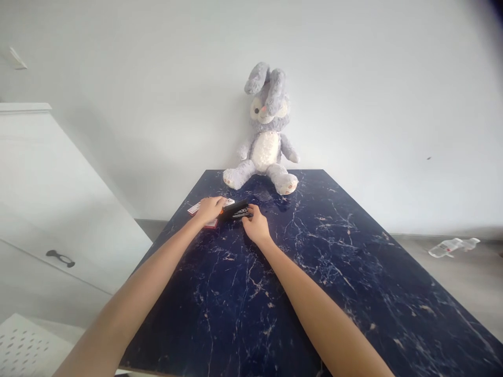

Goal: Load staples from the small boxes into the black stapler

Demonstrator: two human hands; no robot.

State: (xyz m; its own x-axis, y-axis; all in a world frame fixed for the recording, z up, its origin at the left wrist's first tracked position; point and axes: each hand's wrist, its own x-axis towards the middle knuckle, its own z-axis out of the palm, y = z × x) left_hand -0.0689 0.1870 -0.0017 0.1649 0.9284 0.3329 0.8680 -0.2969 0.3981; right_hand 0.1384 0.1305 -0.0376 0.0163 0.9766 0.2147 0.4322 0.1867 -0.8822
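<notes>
A black stapler (234, 210) is between my two hands, low over the dark marble-patterned table (251, 293). Its upper arm looks raised from the metal lower part, and a bit of orange shows at its left end. My left hand (210, 209) curls around that left end. The fingers of my right hand (256, 224) close on the stapler's right end, thumb below. Beside and partly under my left hand lie small red-and-white boxes (212, 224), partly hidden by it; their print is too small to read.
A grey plush rabbit (266, 149) sits at the table's far edge against the white wall. Left of the table stands a white cabinet (58, 199) with a dark handle. A clear plastic bottle (451, 247) lies on the floor to the right.
</notes>
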